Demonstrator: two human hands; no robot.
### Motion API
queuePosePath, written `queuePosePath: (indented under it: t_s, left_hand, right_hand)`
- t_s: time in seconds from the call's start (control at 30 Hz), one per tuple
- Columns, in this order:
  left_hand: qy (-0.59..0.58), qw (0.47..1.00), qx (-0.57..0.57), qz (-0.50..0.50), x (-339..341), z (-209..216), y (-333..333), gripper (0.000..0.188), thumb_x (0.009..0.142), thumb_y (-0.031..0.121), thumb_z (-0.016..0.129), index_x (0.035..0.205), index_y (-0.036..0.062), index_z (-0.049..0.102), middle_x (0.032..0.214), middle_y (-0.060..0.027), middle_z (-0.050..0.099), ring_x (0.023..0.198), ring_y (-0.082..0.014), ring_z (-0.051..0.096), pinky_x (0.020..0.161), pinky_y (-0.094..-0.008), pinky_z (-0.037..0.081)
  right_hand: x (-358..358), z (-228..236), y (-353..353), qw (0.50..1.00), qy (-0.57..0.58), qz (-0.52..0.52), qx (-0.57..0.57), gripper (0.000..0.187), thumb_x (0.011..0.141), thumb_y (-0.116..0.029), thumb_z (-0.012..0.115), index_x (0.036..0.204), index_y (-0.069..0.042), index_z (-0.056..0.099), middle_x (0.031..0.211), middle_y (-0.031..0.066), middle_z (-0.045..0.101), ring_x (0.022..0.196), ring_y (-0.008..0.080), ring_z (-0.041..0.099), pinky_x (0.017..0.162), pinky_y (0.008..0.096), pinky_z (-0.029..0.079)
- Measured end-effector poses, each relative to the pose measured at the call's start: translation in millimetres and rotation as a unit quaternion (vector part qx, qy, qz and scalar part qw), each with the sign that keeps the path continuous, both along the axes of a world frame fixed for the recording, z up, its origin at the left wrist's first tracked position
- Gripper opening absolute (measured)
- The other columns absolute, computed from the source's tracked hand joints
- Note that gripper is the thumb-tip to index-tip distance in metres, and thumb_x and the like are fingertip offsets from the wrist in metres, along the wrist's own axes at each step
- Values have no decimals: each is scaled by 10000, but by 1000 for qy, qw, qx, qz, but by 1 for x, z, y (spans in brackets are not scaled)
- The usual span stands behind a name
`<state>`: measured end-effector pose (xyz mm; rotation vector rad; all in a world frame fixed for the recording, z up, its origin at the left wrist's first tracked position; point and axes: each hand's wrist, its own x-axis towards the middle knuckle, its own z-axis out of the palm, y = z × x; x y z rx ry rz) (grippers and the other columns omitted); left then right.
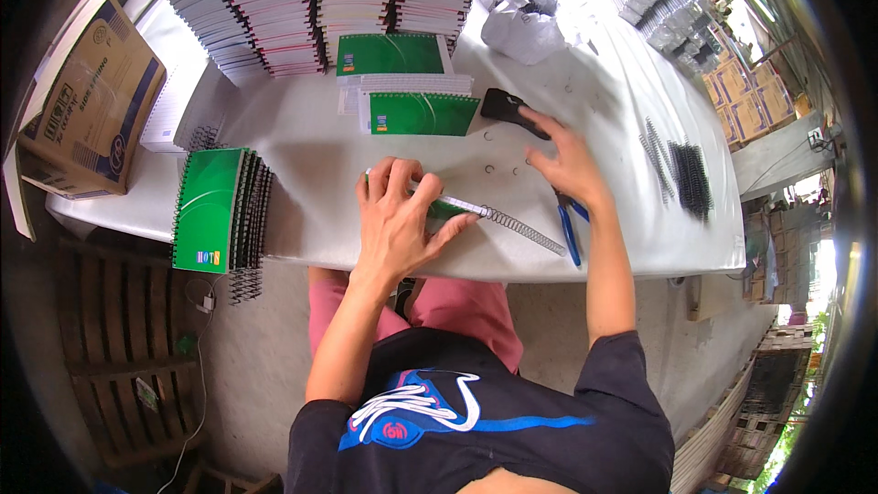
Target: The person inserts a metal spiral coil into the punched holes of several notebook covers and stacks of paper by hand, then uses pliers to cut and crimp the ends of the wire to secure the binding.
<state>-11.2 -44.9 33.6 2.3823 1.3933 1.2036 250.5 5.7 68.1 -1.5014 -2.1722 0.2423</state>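
My left hand [391, 215] is closed over a green notebook [444, 208], holding it down near the table's front edge. From the notebook's bound edge a loose dark spiral coil [523, 227] sticks out to the right across the white tabletop. My right hand [567, 161] has its fingers apart, the fingertips at the near right end of a black oblong object [508, 112] whose kind I cannot make out. Blue-handled pliers [570, 230] lie beside my right wrist, their jaws partly hidden by it. Small cut bits of coil [490, 169] are scattered nearby.
Green spiral notebooks [423, 114] lie farther back before tall notebook stacks [352, 0]. A coil-edged notebook pile [208, 210] overhangs the front edge at left, near a cardboard box [96, 101]. Black coils [690, 180] lie at right; a white plastic bag [523, 29] sits behind.
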Motion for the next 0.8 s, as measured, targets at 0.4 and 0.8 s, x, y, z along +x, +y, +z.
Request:
queuePosePath:
  t_s: [0.4, 0.8]
  left_hand:
    - [-47, 999, 10, -21, -3, -3, 1, 519, 576, 495, 819, 745, 74, 565, 1229, -171, 378, 1232, -417, 282, 978, -519, 328]
    - [-122, 992, 0, -35, 4, -9, 9, 538, 483, 475, 864, 681, 80, 558, 1246, -171, 370, 1268, -460, 201, 1014, -558, 268]
  right_hand:
    - [35, -31, -19, 578, 802, 120, -92, 319, 878, -128, 588, 1179, -35, 540, 1157, 132, 607, 1101, 255, 570, 981, 425, 416]
    - [-29, -24, -41, 810, 518, 157, -225, 117, 740, -20, 721, 840, 39, 705, 901, 198, 698, 882, 271, 686, 863, 401, 536]
